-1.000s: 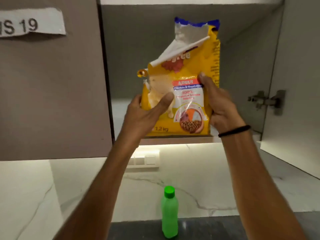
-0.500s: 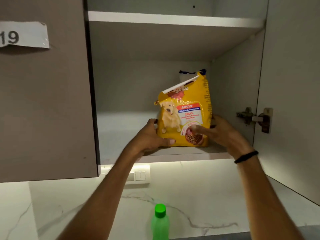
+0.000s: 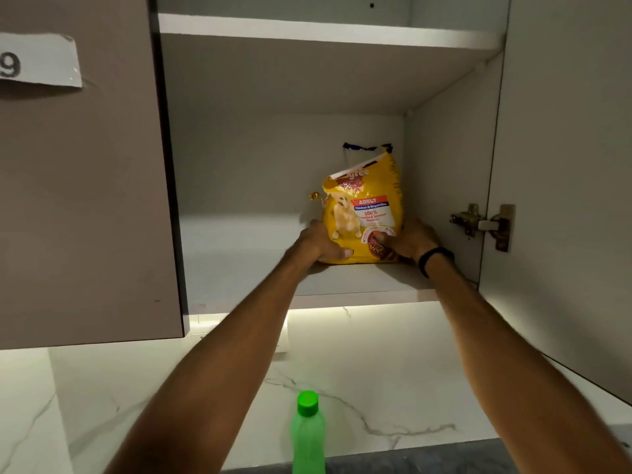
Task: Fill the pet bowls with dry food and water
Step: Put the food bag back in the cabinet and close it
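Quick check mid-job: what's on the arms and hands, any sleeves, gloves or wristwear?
The left forearm and right forearm are bare to the frame's edge, with no sleeves in view. Neither the left hand nor the right hand wears a glove. A narrow black band circles the right wrist; the left wrist is bare.

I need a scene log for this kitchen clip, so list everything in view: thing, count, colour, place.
lower shelf: one, white, in the open cupboard
upper shelf: one, white, above it
food bag: one, yellow, upright on the lower shelf
left door: one, grey-brown, shut
paper label: one, white, on the left door
right door: one, grey, open
hinge: one, metal, at the right door
wall: one, white marble, under the cupboard
bottle: one, green, bottom centre, before the wall
wristband: one, black, right wrist
left hand: one, grips the bag's lower left
right hand: one, grips the bag's lower right
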